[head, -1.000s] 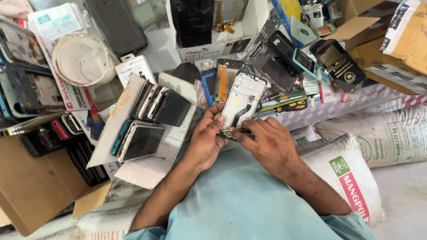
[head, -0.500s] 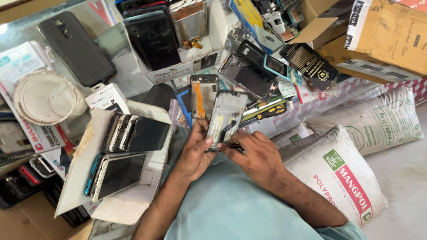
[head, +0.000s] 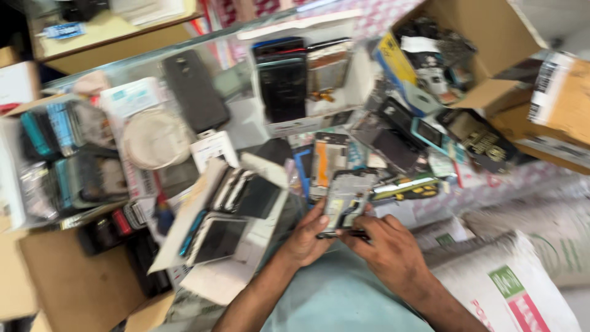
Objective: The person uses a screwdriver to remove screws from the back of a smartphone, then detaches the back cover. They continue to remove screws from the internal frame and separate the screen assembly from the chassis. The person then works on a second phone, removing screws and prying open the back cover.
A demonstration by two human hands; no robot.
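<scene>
My left hand (head: 305, 237) grips opened phone frame (head: 345, 200) upright over lap, steadying it; my right hand (head: 386, 249) pinches thin dark tool (head: 355, 234) at frame's lower edge. Phone parts clutter around.

A big brown cardboard box (head: 491, 37) stands open at the top right. Beside it lies another brown box (head: 562, 101) with a white label (head: 542, 92). A white sack (head: 510, 289) with a green and red patch lies at the bottom right. A flat white box (head: 212, 246) holds dark phone screens (head: 236, 197).
</scene>
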